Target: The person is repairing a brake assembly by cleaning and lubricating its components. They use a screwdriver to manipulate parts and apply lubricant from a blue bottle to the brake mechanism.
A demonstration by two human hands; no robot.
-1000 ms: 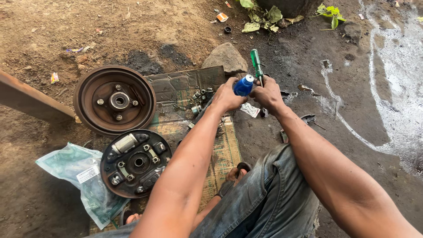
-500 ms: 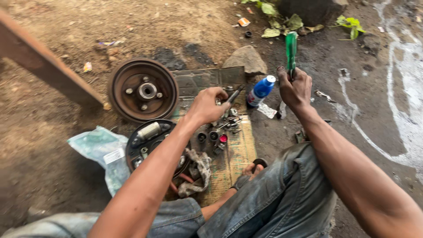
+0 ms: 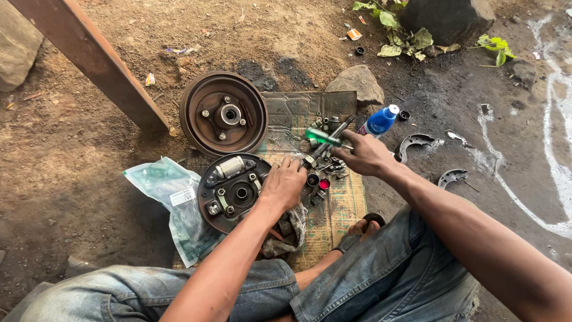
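Right hand (image 3: 364,156) clamped on screwdriver (image 3: 323,138), shaft lying left and level, tip toward small parts (image 3: 322,179). Left hand (image 3: 285,183), fingers loosely curled, rests nearer, touching backing plate (image 3: 229,194).

Bare dirt ground (image 3: 89,173), slanted wooden beam (image 3: 89,59), rocks (image 3: 357,83), daylight.

The screwdriver (image 3: 322,138) has a bright green handle. The bottle (image 3: 379,121) is blue with a white cap. The brake drum (image 3: 224,112) is rusty brown, grey at its hub. The backing plate (image 3: 233,192) is dark, oily black with silvery metal parts. The cardboard (image 3: 337,203) is tan, stained dark, with a faint lined pattern. The plastic bag (image 3: 173,197) is pale green with a white label. The jeans (image 3: 381,280) are faded blue denim. The ground (image 3: 89,179) is brown dirt, blackened in patches.
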